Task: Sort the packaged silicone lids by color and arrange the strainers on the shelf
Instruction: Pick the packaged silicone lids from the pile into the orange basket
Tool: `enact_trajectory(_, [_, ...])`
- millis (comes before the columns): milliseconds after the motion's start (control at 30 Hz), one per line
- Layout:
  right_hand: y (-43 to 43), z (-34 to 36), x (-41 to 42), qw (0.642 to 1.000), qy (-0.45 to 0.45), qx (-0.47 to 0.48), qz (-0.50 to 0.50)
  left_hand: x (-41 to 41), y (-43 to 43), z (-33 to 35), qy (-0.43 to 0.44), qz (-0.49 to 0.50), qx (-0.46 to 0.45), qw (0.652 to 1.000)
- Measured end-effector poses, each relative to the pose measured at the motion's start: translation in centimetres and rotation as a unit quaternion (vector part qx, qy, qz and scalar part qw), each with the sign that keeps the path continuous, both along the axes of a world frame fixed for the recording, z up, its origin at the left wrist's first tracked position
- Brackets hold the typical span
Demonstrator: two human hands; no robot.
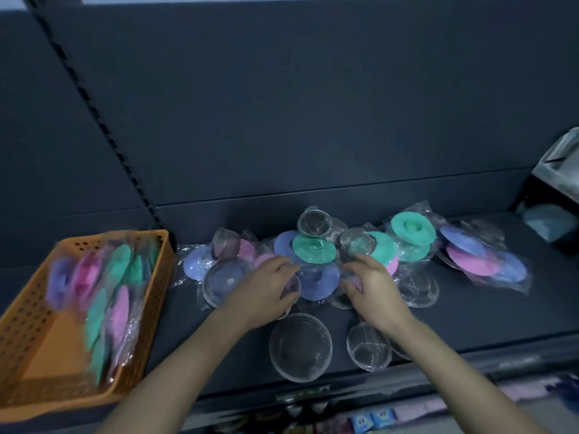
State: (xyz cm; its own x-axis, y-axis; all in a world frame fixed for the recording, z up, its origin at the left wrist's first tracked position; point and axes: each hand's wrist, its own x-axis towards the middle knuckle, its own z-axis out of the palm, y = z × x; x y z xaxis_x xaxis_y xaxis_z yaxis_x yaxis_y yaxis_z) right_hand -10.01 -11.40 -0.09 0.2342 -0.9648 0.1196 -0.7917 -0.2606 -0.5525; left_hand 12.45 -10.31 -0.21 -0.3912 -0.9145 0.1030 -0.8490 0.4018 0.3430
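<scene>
Packaged lids (313, 249) lie heaped among strainers (300, 343) on the shelf (470, 317). Left hand (266, 288) covers one strainer, grip unclear; right hand (371, 285) spreads, holding nothing. Best to lift one packet without toppling others.

Two bare hands are in view, the left hand (266, 292) and the right hand (372, 286). One orange basket (28, 333) holds packaged lids (119, 264) too blurred to count. On the one shelf (485, 314) three teal lids (413, 228) show plainly, with at least four purple-blue lids (318, 281) and at least three pink lids (470, 261). There are at least seven clear strainers (300, 346); overlaps may hide more.
</scene>
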Motion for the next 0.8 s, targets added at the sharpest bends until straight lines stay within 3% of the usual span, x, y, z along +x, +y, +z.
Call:
enact_trajectory(233, [-0.2,-1.6,-3.4,0.997,0.058,0.037,-0.017,-4.7,-4.0,-1.3,-0.093,-0.029,0.021,0.995])
enact_trajectory(433, [-1.0,-2.4,-4.5,0.996,0.089,0.017,-0.007,-6.2,-5.6,-3.8,-0.176,0.044,0.114,0.977])
enact_trajectory(567, [-2.1,-2.6,-5.5,0.998,0.051,0.003,-0.047,-6.1,-6.2,-4.0,-0.188,0.06,0.102,0.975])
enact_trajectory(800, [-4.8,-2.4,-6.6,0.983,-0.053,0.031,-0.172,-6.1,-6.5,-2.7,-0.129,0.057,0.063,0.988])
